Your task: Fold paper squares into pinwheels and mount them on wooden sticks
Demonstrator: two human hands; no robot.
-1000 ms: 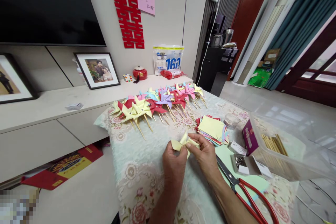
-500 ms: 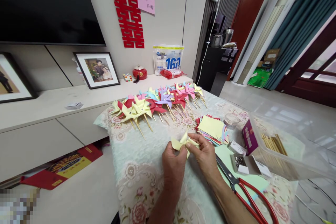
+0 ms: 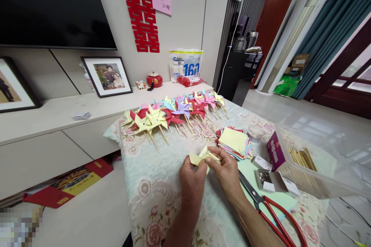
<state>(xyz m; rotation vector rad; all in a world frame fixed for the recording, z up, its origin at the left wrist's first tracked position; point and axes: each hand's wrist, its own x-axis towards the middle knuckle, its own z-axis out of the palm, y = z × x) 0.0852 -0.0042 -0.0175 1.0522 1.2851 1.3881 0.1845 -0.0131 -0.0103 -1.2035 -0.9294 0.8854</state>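
Observation:
Both hands hold a folded piece of pale yellow paper (image 3: 202, 157) above the flowered tablecloth (image 3: 162, 185). My left hand (image 3: 191, 182) pinches its left side and my right hand (image 3: 227, 171) pinches its right side, fingertips meeting at the paper's middle. Beyond the hands lies a row of several finished paper pinwheels (image 3: 174, 114) on wooden sticks, in yellow, red, purple, pink and blue. A stack of coloured paper squares (image 3: 234, 142) with a yellow sheet on top sits just right of my right hand.
Red-handled scissors (image 3: 269, 208) lie at the right of my right forearm. A clear plastic bin (image 3: 319, 162) holds wooden sticks and a purple box. A small open box of pins (image 3: 265, 179) and a round clear tub (image 3: 255, 133) stand nearby. A low cabinet with framed photos stands at the left.

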